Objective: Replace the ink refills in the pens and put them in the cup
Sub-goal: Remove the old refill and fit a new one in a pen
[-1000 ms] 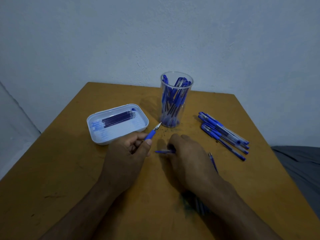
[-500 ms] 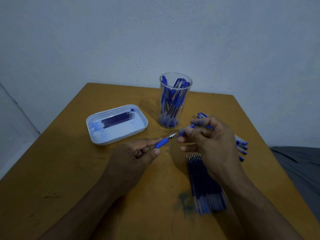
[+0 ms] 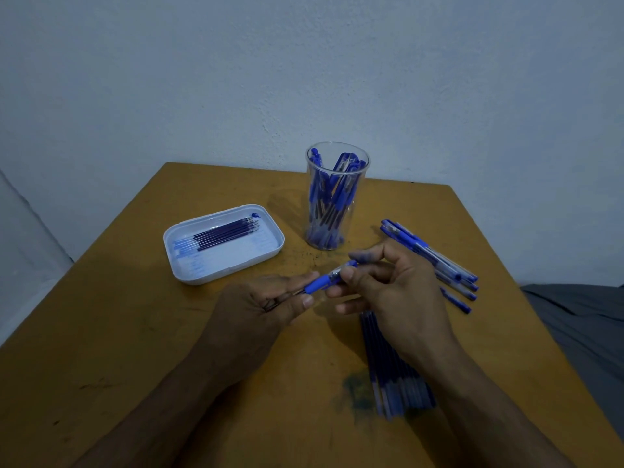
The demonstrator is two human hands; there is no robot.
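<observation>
Left hand: fingers curled, thumb and forefinger pinching the blue grip end of the pen. A thin dark tip end runs back from the pinch into the palm. Right hand: fingers curled, thumb and fingertips pinching the clear barrel end of the same pen. The pen is held between the two pinches, clear of the table. Long axis runs from the left pinch up and away to the right pinch, tilted slightly; grip end toward the left hand, barrel toward the right.

Beyond the right pinch: clear cup, upright, full of blue pens. Outboard of the right hand: loose pens lying flat. Beneath the right wrist: row of refills. Beyond the left pinch: white tray with several refills in it.
</observation>
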